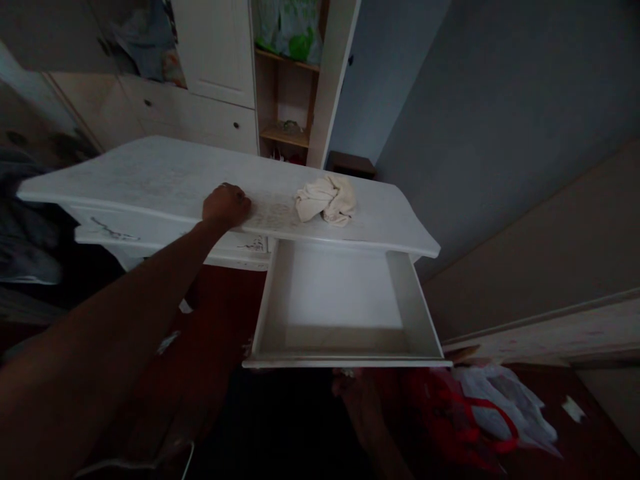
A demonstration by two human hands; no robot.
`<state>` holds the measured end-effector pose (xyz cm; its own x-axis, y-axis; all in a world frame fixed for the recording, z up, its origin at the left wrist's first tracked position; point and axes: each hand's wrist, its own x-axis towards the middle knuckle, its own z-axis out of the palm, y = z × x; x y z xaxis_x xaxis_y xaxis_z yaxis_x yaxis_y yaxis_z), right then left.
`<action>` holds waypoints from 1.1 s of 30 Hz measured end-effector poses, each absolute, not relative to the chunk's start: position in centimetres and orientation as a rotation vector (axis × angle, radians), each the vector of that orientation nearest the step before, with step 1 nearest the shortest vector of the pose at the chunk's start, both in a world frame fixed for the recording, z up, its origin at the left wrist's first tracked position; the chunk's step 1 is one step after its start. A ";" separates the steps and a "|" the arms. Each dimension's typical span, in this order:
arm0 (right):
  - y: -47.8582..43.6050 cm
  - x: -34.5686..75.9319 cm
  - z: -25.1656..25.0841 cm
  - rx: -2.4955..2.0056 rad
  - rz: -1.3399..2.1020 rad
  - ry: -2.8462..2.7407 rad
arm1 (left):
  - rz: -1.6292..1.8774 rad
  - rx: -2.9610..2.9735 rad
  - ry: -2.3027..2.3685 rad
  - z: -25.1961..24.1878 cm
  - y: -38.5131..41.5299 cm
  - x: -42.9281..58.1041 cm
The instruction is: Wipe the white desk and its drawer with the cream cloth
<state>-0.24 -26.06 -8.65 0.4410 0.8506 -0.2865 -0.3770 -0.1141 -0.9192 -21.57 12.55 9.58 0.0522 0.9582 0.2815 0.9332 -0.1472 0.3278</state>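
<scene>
A white dressing table [165, 167] with dusty smudges on its top spans the middle of the view. On its top, near the front edge, rests my left hand [227, 205], its fingers curled in; whether anything is inside them is hidden. To the right of that hand lies a crumpled cream cloth [327, 199]. The right drawer [345, 287] is pulled out and has nothing in it. Below the drawer's front panel is my right hand [350, 389], dim and partly hidden, with its fingers bent near the drawer's knob [346, 373].
Behind the table stands a white wardrobe [215, 53] with an open door and shelves holding a green and white bag [293, 30]. A grey wall rises at the right. On the floor at the lower right lie a red bag [450, 417] and a pale plastic bag [505, 400].
</scene>
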 end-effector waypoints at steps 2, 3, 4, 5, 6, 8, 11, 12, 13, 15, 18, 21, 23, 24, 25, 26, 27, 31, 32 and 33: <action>-26.0 -0.4 -8.2 -1.275 1.115 -0.458 | 0.672 2.230 2.024 9.6 12.4 -21.5; -26.0 -0.5 -7.8 -1.258 1.121 -0.440 | 0.667 2.236 2.029 9.6 12.4 -21.5; -26.0 -0.6 -7.5 -1.238 1.129 -0.419 | 0.662 2.245 2.030 9.6 12.4 -21.5; -25.9 -0.7 -7.1 -1.214 1.137 -0.395 | 0.658 2.252 2.032 9.6 12.3 -21.5; -25.9 -0.8 -6.7 -1.190 1.145 -0.372 | 0.656 2.257 2.036 9.6 12.3 -21.5; -25.9 -0.9 -5.9 -1.162 1.152 -0.339 | 0.656 2.258 2.040 9.6 12.3 -21.5; -25.6 -1.0 -4.8 -1.180 1.130 -0.311 | 0.654 2.273 2.039 9.7 12.1 -21.4; -25.5 -1.0 -4.5 -1.185 1.123 -0.300 | 0.650 2.282 2.036 9.7 12.0 -21.4; -25.4 -1.0 -4.2 -1.188 1.117 -0.290 | 0.647 2.286 2.038 9.7 12.0 -21.4; -25.0 -1.0 -3.7 -1.185 1.105 -0.275 | 0.643 2.279 2.054 9.8 11.9 -21.4; -24.3 -1.0 -3.2 -1.183 1.089 -0.271 | 0.648 2.296 2.047 9.6 12.0 -21.5; -23.3 -0.9 -3.0 -1.186 1.094 -0.272 | 0.653 2.290 2.044 9.4 12.2 -21.6; -22.6 -0.9 -3.0 -1.182 1.099 -0.273 | 0.648 2.264 2.058 9.3 12.3 -21.6; -22.2 -0.9 -3.1 -1.176 1.101 -0.274 | 0.648 2.260 2.055 9.4 12.2 -21.6; -21.7 -0.9 -3.1 -1.169 1.102 -0.275 | 0.652 2.258 2.052 9.4 12.2 -21.5; -21.3 -0.9 -3.0 -1.162 1.104 -0.274 | 0.657 2.256 2.048 9.5 12.1 -21.5; -20.8 -0.9 -3.0 -1.154 1.108 -0.273 | 0.664 2.253 2.043 9.5 12.0 -21.5; -18.5 -0.5 -2.7 -1.123 1.114 -0.271 | 0.680 2.228 2.047 9.5 12.1 -21.5; -17.8 -0.3 -2.6 -1.119 1.110 -0.273 | 0.685 2.224 2.049 9.4 12.2 -21.5; -17.1 -0.1 -2.5 -1.117 1.106 -0.278 | 0.692 2.222 2.051 9.4 12.3 -21.5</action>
